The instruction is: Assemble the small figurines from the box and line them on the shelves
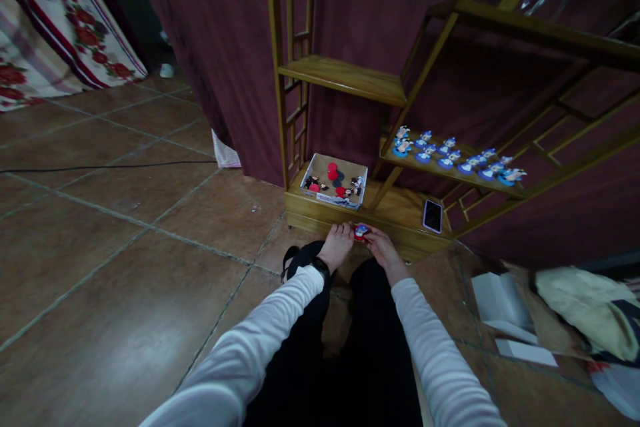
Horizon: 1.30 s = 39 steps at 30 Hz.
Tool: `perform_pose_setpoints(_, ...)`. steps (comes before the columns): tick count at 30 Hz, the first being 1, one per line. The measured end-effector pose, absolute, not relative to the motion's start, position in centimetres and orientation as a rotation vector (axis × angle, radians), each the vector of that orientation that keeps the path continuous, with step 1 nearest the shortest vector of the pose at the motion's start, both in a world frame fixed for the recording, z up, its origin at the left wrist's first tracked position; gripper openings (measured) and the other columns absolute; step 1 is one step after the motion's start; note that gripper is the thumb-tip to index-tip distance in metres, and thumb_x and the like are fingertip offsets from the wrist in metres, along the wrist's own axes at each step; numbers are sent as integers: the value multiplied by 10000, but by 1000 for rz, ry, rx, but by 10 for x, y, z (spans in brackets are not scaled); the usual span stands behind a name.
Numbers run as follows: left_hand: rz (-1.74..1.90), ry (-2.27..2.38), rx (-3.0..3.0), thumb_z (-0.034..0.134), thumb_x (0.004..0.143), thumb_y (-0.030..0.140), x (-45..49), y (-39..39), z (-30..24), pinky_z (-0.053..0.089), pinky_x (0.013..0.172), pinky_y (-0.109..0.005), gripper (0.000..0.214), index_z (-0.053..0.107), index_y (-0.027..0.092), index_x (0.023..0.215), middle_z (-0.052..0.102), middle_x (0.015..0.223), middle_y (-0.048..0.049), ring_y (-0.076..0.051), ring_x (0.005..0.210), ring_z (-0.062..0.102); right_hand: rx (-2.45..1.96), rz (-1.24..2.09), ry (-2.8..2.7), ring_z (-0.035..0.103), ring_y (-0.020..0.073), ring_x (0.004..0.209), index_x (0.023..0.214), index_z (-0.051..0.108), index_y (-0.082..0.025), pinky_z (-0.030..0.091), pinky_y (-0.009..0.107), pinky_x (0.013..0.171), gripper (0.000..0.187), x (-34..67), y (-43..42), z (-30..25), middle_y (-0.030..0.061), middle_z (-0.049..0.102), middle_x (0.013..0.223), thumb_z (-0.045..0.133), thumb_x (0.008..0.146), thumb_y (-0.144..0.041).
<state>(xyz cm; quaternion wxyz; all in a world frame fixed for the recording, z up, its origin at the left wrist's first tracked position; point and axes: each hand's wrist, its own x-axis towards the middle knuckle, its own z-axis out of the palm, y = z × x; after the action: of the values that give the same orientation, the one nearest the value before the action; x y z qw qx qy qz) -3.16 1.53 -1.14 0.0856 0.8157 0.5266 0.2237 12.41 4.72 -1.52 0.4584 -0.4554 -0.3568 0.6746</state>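
Both my hands meet just in front of the lowest wooden shelf board [400, 208]. My left hand [337, 245] and my right hand [380, 247] pinch one small figure on a red round base [361, 231] between their fingertips. Behind them a shallow cardboard box [336, 181] sits on the board, holding several red and dark round bases and small figures. On the shelf above to the right stands a row of several figures on blue bases [453, 158].
A phone [433, 215] lies flat on the lowest board right of the box. The wooden rack [345, 77] stands against a dark red curtain. White papers and a cloth bag [583, 307] lie on the tiled floor at right. A black cable [100, 165] crosses the floor at left.
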Motion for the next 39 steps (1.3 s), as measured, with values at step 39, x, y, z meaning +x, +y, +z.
perform_pose_setpoints(39,933,924,1058,709,660,343,-50,50,-9,418,635,-236,475,624,133,1078,696,821,-75,-143,713,623,-935,1709,-899,654,182,817,901,646,-184,485,327,810,394,111,39,-4,42,700,874,784,534,-214)
